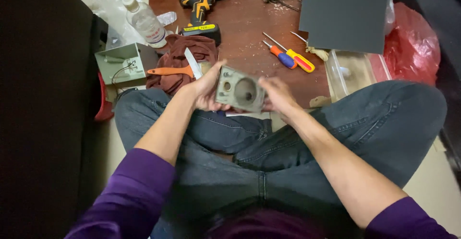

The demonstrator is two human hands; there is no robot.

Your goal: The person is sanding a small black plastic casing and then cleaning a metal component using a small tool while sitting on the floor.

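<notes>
The person sits cross-legged on the floor, and both hands hold a grey metal plate [239, 92] with a large round hole, just above the knees. The left hand [207, 91] grips its left edge, thumb up over the top corner; the right hand [277, 97] clasps the right edge, fingers curled behind it.

Little free room lies ahead: the jeans-clad legs fill the near floor, and a dark wall closes the left side. On the brown wooden surface [245, 32] beyond lie a yellow cordless drill [201, 3], two screwdrivers [290, 56], a maroon rag [185, 56] with an orange-handled knife [175, 71] across it, a clear bottle [146, 23] and a small grey box [124, 62]. Sawdust speckles the wood.

A dark board [348, 13] hides the far right corner, beside a red plastic bag [413, 44]. The plate's underside and the right fingertips are out of sight.
</notes>
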